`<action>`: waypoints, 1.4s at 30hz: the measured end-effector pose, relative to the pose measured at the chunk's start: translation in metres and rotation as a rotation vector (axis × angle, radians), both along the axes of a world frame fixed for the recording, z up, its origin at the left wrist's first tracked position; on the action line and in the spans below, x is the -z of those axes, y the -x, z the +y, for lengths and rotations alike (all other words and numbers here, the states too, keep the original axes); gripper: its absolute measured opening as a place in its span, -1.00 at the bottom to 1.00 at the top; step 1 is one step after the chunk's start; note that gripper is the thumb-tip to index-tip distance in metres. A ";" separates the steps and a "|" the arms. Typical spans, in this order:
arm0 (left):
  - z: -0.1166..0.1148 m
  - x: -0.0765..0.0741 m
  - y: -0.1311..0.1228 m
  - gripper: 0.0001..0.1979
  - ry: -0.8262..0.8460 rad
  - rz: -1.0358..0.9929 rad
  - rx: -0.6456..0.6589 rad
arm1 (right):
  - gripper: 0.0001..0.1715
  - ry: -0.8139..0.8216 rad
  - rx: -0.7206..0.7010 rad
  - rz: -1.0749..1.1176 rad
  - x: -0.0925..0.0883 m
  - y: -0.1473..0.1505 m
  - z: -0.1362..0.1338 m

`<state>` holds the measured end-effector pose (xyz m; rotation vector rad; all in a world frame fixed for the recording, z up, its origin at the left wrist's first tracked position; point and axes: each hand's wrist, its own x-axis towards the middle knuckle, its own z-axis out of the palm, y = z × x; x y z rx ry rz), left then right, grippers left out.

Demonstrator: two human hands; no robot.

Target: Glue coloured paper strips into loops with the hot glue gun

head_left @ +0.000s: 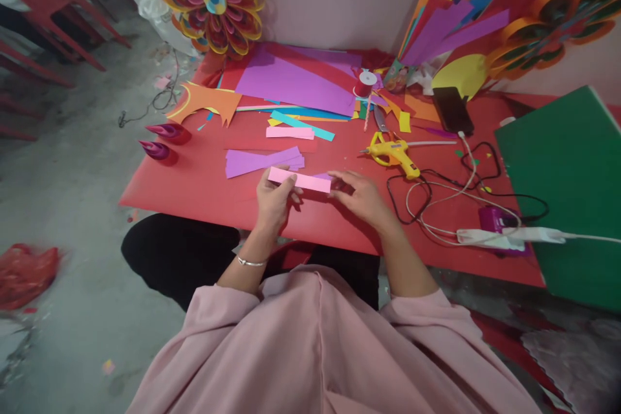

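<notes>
A pink paper strip (306, 182) is held level above the front of the red table. My left hand (277, 193) grips its left part, thumb on top and fingers underneath. At the strip's right end is my right hand (358, 197), its thumb and fingertips closed about the edge. Just beyond my hands lie fanned purple paper strips (257, 162). Farther back are another pink strip (290, 133) and a turquoise strip (305, 126). A yellow glue gun (396, 154) rests to the right of my right hand.
Cables and a white power strip (490, 238) spread over the table's right side beside a green board (557, 194). A phone (453, 110), scissors (380, 119) and ribbon spool (365, 84) lie at the back. Two purple-red paper cones (158, 151) stand left, near an orange cutout (208, 101).
</notes>
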<state>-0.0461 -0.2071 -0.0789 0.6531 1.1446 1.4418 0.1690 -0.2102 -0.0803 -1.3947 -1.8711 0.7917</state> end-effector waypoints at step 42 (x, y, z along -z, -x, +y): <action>0.010 0.012 0.036 -0.58 -0.600 1.451 0.308 | -0.19 0.064 0.024 -0.395 0.020 0.007 -0.003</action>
